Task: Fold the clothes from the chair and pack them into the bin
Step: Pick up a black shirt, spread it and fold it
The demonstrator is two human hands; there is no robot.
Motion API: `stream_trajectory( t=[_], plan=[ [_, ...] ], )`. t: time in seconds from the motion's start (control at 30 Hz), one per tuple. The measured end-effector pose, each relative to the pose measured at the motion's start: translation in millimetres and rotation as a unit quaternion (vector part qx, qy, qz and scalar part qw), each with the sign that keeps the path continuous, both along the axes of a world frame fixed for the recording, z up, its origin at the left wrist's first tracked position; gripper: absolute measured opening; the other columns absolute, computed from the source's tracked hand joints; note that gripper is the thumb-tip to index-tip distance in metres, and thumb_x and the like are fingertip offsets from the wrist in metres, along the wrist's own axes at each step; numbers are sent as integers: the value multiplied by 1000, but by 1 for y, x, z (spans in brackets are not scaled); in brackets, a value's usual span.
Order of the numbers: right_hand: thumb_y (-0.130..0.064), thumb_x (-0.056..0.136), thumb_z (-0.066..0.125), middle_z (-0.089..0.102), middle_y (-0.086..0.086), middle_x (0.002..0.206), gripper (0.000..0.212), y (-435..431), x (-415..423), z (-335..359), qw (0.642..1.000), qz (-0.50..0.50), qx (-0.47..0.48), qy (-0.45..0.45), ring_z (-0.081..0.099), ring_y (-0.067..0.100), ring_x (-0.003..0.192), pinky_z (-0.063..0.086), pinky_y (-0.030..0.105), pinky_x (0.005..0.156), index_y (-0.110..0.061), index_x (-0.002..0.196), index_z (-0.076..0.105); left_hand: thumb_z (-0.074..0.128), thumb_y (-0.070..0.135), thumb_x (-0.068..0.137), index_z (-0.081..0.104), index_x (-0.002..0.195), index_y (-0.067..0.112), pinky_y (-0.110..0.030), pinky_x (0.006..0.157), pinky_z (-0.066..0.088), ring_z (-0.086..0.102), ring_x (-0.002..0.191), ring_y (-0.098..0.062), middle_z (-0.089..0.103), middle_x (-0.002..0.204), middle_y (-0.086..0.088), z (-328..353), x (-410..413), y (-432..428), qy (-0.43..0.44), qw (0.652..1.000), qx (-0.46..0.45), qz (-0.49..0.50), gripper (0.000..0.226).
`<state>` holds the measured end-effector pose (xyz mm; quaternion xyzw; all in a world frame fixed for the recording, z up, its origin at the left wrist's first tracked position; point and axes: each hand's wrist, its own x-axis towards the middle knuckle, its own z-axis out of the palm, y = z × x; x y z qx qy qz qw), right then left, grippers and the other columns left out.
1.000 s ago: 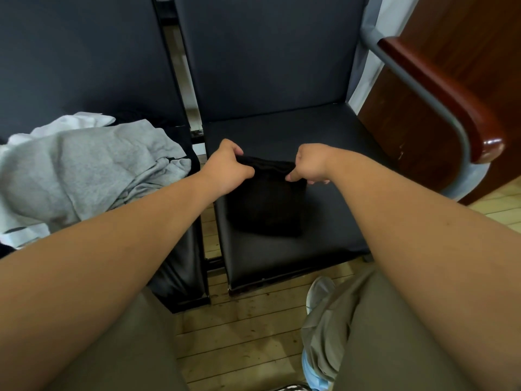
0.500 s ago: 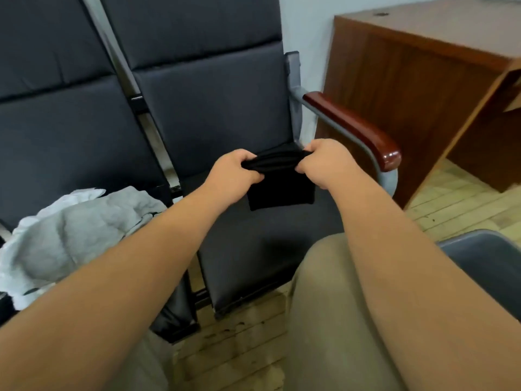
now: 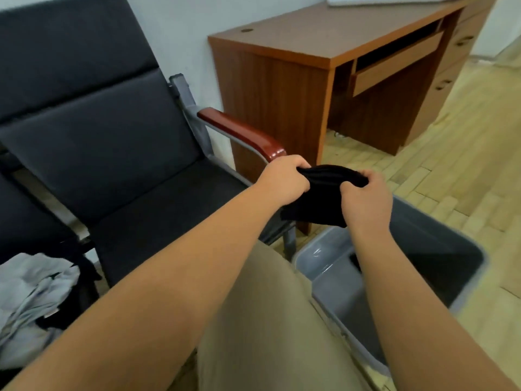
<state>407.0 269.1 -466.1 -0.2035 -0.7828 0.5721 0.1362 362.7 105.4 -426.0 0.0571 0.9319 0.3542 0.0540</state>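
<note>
The small black folded cloth garment [image 3: 313, 201] hangs in the air just above the corner of the grey plastic bin [image 3: 334, 289] that lies nearest the chair, and it does not touch the rim. Your left hand [image 3: 284, 179] has its fingers curled tight round one end of the garment's top edge. Your right hand [image 3: 366, 198] pinches the other end the same way, so both hands are closed on the cloth and the bulk droops below them.

The gripped edge is the long axis. It runs from hand to hand, roughly level, with the left end on the side away from the bin and the right end over it. The bin's open mouth lies below and to the right of the garment, so your right hand is the nearer one and should probably lead the way down while the left follows across the rim. The inside of the bin is dark, and you cannot tell what already lies there.

Beyond the bin on the chair side, the black padded seat [image 3: 158, 198] is next to it, and a loose heap of light grey clothes [image 3: 31, 292] sits further off, yet to be folded.
</note>
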Motion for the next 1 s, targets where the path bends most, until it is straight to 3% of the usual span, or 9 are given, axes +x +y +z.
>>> stream_trajectory(
  t=[0.1,0.23,0.43,0.53,0.67,0.73,0.77,0.9,1.0],
  plan=[
    [-16,94,63,60,-8,111,40,48,3,-19,997,-71,-29,-10,60,15,103,45,31,86,-21,133,57,72,9,90,73,115,31,-32,82,54,63,109,-21,67,118,3,-25,-20,60,-20,999,-37,-25,33],
    [-16,93,64,59,-9,101,36,96,4,-55,990,-124,-45,-51,62,18,99,45,31,81,-18,128,58,64,13,93,71,119,44,-42,96,57,58,117,-29,66,122,0,-63,-38,127,-45,991,-119,-36,42],
    [-20,91,62,67,3,102,25,136,3,-109,982,-140,-63,-113,65,21,91,43,31,65,-14,115,62,64,11,94,71,124,39,-37,74,54,63,98,-27,67,116,-2,-110,-58,180,-81,969,-219,-80,41],
    [-21,89,62,70,5,104,28,147,-2,-127,976,-149,-91,-130,67,22,89,44,30,63,-15,115,64,65,10,94,73,119,38,-39,79,59,65,94,-25,69,113,0,-128,-68,190,-65,972,-208,-90,38],
    [-23,94,64,69,3,112,54,169,-25,-138,967,-169,-126,-141,77,17,81,65,37,72,-19,145,48,64,16,101,53,146,25,-42,94,54,56,119,-31,49,142,-10,-138,-81,203,17,991,-125,-53,47],
    [-29,92,66,63,8,127,77,183,-38,-145,963,-159,-106,-191,76,19,86,67,43,77,-19,160,32,61,16,103,43,150,17,-40,91,53,56,120,-32,41,149,-13,-142,-82,207,1,990,-134,-39,51],
    [-32,92,65,62,9,129,78,188,-44,-149,962,-148,-88,-213,74,20,88,66,44,78,-17,161,32,60,16,104,40,152,16,-40,90,55,58,116,-32,38,152,-14,-144,-81,207,-17,990,-132,-36,52],
    [-26,97,57,72,15,101,36,186,-51,-152,967,-113,-55,-221,73,23,87,64,50,84,-16,131,64,57,24,107,42,152,13,-38,82,58,64,101,-27,45,147,-11,-161,-76,192,-72,985,-139,-67,50],
    [-19,99,55,73,18,106,14,171,-54,-146,967,-94,-70,-226,74,34,98,62,54,91,-18,94,67,54,26,108,47,148,11,-35,82,53,63,106,-26,59,132,-10,-161,-76,175,-106,979,-142,-99,43]
  ],
)
